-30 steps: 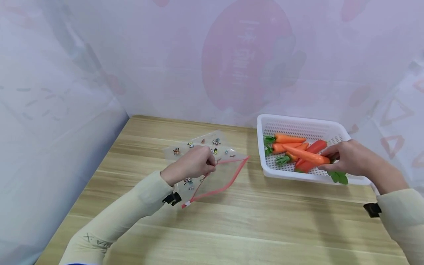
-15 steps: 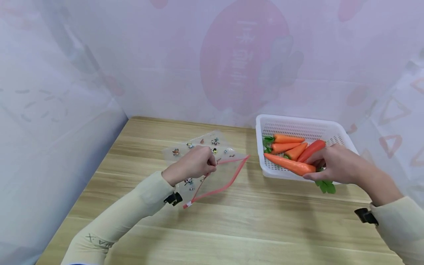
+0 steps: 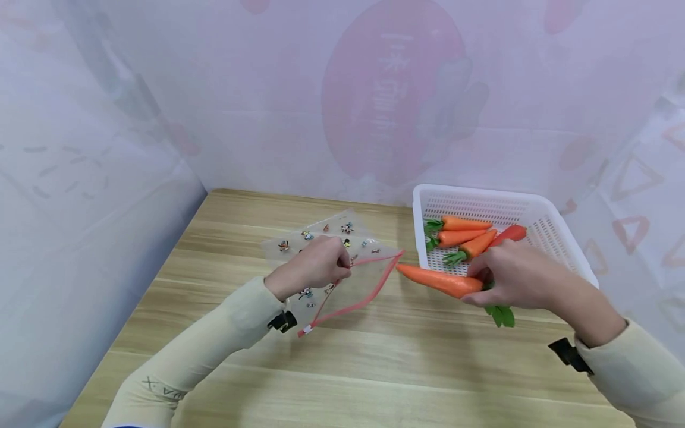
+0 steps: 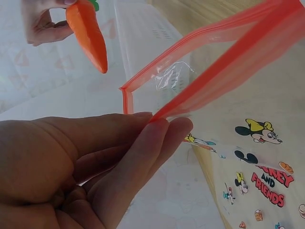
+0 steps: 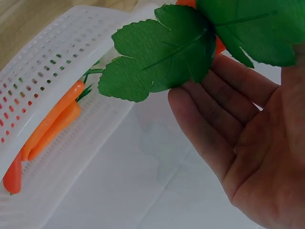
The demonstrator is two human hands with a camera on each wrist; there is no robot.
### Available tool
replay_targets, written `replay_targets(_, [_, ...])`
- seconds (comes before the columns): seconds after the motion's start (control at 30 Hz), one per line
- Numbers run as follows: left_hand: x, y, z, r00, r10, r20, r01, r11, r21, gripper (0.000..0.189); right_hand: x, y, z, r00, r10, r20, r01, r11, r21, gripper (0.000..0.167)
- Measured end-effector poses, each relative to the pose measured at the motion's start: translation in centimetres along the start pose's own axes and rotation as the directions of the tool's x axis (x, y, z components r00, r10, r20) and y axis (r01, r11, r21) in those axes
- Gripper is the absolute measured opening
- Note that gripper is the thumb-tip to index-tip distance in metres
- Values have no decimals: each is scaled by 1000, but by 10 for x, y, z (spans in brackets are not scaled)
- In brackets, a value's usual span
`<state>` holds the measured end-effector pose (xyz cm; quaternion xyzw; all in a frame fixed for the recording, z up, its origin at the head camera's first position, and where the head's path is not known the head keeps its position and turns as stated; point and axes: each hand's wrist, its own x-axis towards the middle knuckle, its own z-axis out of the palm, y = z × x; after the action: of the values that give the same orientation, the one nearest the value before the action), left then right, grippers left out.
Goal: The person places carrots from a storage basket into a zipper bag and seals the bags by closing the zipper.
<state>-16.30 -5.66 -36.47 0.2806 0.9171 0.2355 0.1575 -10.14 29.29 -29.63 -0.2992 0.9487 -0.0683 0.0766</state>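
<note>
My left hand (image 3: pixel 317 266) pinches the upper lip of a clear zip bag (image 4: pixel 224 157) with a red zip edge and cartoon prints. The bag's mouth gapes toward the right, and its white slider (image 3: pixel 307 329) sits at the near corner. In my right hand (image 3: pixel 521 276) is a large orange carrot (image 3: pixel 436 282), gripped near its leafy end. The carrot's tip points left, close to the bag's right corner in the head view. Green leaves (image 5: pixel 162 57) hang below the fingers and hide part of the grip in the right wrist view.
A white perforated basket (image 3: pixel 580 261) stands at the back right of the wooden table (image 3: pixel 342 380). Inside lie several smaller carrots (image 3: pixel 467 223) and a red pepper-like piece (image 3: pixel 514 232), partly hidden by my right hand. Cloth walls (image 3: pixel 241 119) rise behind and beside the table.
My right hand has carried the large carrot left and toward me, out over the basket's front rim to near the bag. The left hand keeps its pinch on the bag, almost still.
</note>
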Motion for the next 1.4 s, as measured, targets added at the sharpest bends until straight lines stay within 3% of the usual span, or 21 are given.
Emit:
replay_targets(0.27, [0,2,0,1000,-4,5,4,1000,-5,39,18,-27,5,998,44,43,-45,999,6,32])
replay_targets(0.73, [0,2,3,999,-43,14,44,998,-38,32,62,-62,28,996,81,-26,-83,995,-53,41])
replay_targets(0.87, [-1,2,3,999,-50,14,51,998,-47,29,71,-70,42,991,95,-93,-100,994,-45,42])
replay_targets(1.03, [-2,1,4,999,-37,6,37,998,-59,27,77,-81,59,971,161,-179,-165,986,-9,41])
replay_targets(1.2, [-1,-3,3,999,-31,-10,30,997,-66,24,78,-89,77,931,265,-252,-263,964,43,40])
replay_targets(1.4, [-1,-4,2,999,-32,-8,32,997,-74,29,82,-89,99,898,309,-314,-290,951,106,36])
